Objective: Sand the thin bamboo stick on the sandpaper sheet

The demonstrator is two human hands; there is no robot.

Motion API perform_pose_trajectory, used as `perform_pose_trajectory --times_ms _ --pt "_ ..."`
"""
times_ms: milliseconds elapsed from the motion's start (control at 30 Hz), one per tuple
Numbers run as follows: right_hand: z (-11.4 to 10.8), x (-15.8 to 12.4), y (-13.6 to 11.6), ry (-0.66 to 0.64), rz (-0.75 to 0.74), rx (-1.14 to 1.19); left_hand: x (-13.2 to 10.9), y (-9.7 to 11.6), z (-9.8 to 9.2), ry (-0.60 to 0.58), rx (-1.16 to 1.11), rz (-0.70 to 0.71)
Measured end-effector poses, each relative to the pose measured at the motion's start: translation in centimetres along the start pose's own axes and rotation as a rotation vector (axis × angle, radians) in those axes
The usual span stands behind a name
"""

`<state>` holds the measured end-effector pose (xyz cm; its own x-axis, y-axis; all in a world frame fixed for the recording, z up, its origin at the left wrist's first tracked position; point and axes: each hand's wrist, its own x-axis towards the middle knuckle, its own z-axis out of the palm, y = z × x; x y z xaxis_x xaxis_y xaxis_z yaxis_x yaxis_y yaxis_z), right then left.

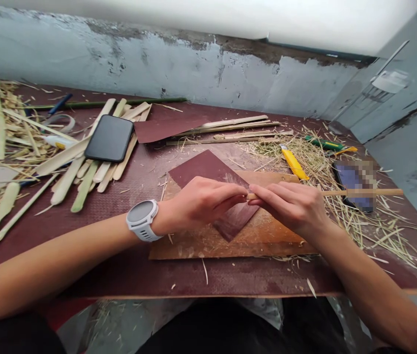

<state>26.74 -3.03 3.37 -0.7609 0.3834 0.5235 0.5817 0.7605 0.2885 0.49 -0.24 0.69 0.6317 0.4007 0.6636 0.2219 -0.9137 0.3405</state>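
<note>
Both hands on a stick over sandpaper

The left hand (201,201) pinches the near end of the stick (363,192), fingers closed on it; the right hand (289,204) is clamped around it just beside, above the sandpaper (208,169) lying on a board (201,246), the stick reaching right over straw (344,216)

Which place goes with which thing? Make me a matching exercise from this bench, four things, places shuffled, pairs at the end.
Things:
1. black phone
2. yellow utility knife
3. sandpaper sheet
4. thin wooden stick

Places:
A. held in the grip of both hands
B. lying on the straw-like shavings, right of centre
C. resting on flat bamboo strips at the left
D. spread on the wooden board, under the hands

Pairs: 1-C, 2-B, 3-D, 4-A
</note>
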Motion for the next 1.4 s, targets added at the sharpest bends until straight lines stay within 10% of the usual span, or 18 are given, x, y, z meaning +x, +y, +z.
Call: perform_pose_trajectory --times_ms 1400 --pt "-0.75 0.5 -0.49 -0.018 0.081 -0.157 -0.04 0.33 -0.35 -0.099 0.003 -0.158"
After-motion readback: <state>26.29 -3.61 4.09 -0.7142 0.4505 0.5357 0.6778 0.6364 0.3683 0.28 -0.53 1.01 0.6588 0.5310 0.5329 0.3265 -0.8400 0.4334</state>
